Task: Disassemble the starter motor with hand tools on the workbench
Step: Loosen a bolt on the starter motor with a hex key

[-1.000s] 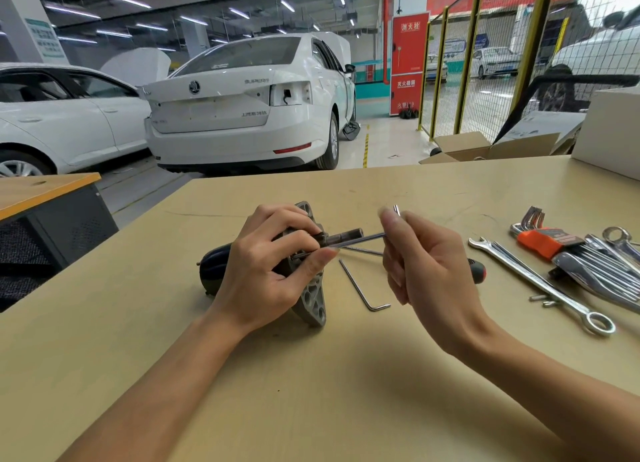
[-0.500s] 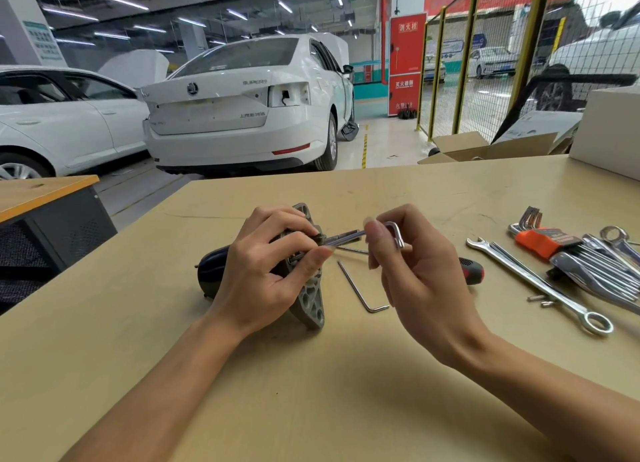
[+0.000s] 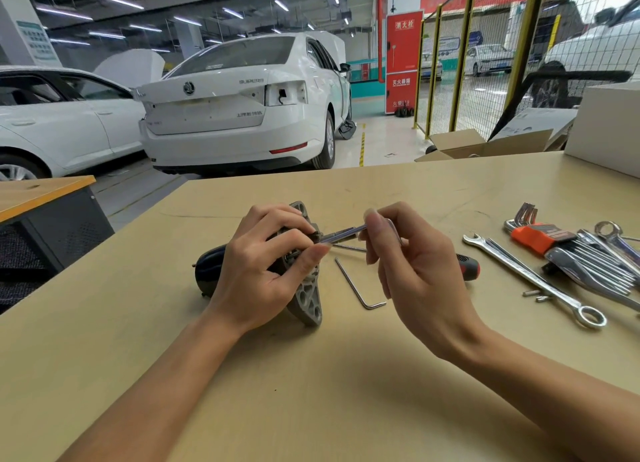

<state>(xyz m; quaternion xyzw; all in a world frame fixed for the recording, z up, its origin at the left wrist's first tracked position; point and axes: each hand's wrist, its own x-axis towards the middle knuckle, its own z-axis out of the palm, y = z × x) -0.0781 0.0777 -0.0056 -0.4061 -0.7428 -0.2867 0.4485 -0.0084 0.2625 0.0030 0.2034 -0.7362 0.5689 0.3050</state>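
Head view: your left hand (image 3: pixel 256 274) grips the starter motor (image 3: pixel 306 298), fingers curled over its grey flange and thumb pressed by the shaft, near the middle of the workbench (image 3: pixel 311 392). Your right hand (image 3: pixel 412 271) pinches a hex key (image 3: pixel 341 234) between thumb and bent fingers, its tip set at the motor's shaft end. 1 loose hex key (image 3: pixel 358 285) lies on the surface between your hands. A combination wrench (image 3: pixel 530 278) and an orange hex key set (image 3: pixel 540 236) lie toward the right edge.
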